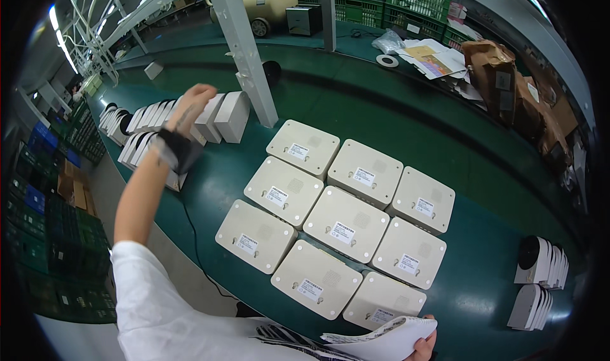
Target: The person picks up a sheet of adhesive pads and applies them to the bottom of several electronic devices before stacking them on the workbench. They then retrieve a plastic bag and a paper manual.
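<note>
My left hand is stretched out at the left, above a row of white cases. Its fingers are curled together and their tips are hidden, so I cannot make out whether anything is in them. A dark band wraps that wrist. At the lower edge my right hand grips a sheaf of white paper sheets by its right side. The sheaf bends over the nearest of several off-white plastic boxes, laid close together, each with a printed white label on its upturned face.
Stacked white covers stand at the right end of the green table. A grey post rises behind the cases. Papers, a tape roll and brown bags lie across the back. A black cable hangs at the near edge.
</note>
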A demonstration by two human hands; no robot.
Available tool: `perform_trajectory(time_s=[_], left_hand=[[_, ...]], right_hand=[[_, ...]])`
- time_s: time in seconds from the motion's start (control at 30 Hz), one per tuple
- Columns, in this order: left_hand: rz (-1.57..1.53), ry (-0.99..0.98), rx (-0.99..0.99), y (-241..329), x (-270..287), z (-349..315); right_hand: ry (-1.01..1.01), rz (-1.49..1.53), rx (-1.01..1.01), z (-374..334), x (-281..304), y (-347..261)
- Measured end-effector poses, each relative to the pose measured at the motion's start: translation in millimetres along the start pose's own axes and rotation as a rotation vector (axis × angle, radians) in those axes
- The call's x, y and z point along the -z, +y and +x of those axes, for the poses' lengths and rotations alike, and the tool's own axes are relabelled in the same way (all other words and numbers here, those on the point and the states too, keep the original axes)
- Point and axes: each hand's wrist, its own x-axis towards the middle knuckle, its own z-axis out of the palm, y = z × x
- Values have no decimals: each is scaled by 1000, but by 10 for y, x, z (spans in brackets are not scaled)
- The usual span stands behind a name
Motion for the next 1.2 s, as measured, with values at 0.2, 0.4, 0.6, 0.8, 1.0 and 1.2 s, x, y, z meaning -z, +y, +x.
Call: perform_trajectory(time_s=[0.2, 0.4, 0.6, 0.8, 1.0, 1.2], left_hand=[[626, -275, -99, 438, -171, 907], [1040, -213, -249, 284, -608, 1574], [1166, -182, -209, -109, -811, 1853], [1203, -315, -26, -50, -1008, 1844], [1094, -133, -64, 8, -655, 1936], [607, 153, 158, 108, 674, 1340]], right_hand=[[33, 27, 10, -66, 36, 42], [101, 82, 2, -282, 196, 182], [-11, 60, -26, -466, 388, 274], [188, 65, -9, -462, 121, 209], [162, -3, -54, -292, 10, 83], [187, -109, 23, -166, -41, 48]])
